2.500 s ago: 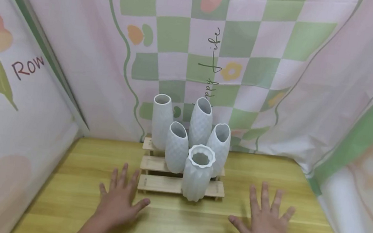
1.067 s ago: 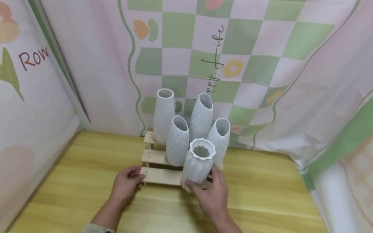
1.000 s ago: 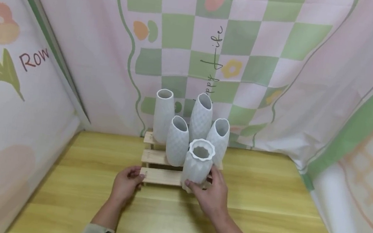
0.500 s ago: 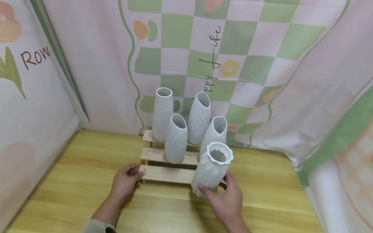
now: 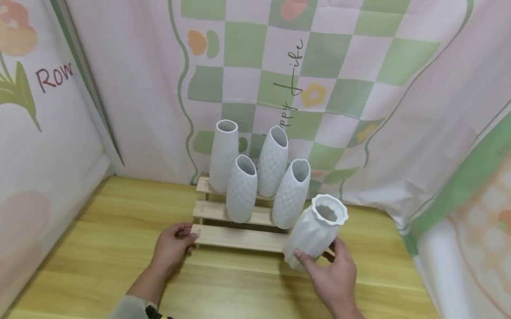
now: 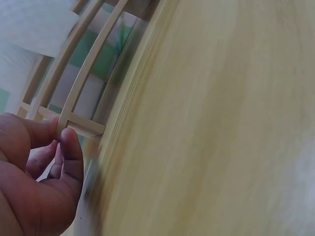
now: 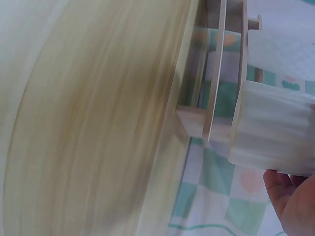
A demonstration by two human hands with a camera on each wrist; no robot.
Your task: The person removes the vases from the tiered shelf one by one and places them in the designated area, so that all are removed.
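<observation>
In the head view, we look down on a yellowish wood-grain table (image 5: 237, 306) across the lower half of the frame. Near its centre stands a three-tier rack of pale wooden slats (image 5: 236, 238). Just left of centre, a bare left hand (image 5: 171, 246) pinches the left end of the lowest slat between thumb and fingers; the left wrist view shows that hold at its lower left. Right of centre, a bare right hand (image 5: 335, 280) grips a white fluted vase with a scalloped rim (image 5: 312, 238), thumb at the front. That vase leans, mouth toward the right, by the right end of the lowest slat; in the right wrist view, we see a gap between its base and the slat. Behind it, two tall white vases (image 5: 224, 158) stand upright on the top slat and two white diamond-textured vases (image 5: 241, 195) on the middle one. A green-and-white checked cloth backdrop (image 5: 243, 46) fills the upper centre.
</observation>
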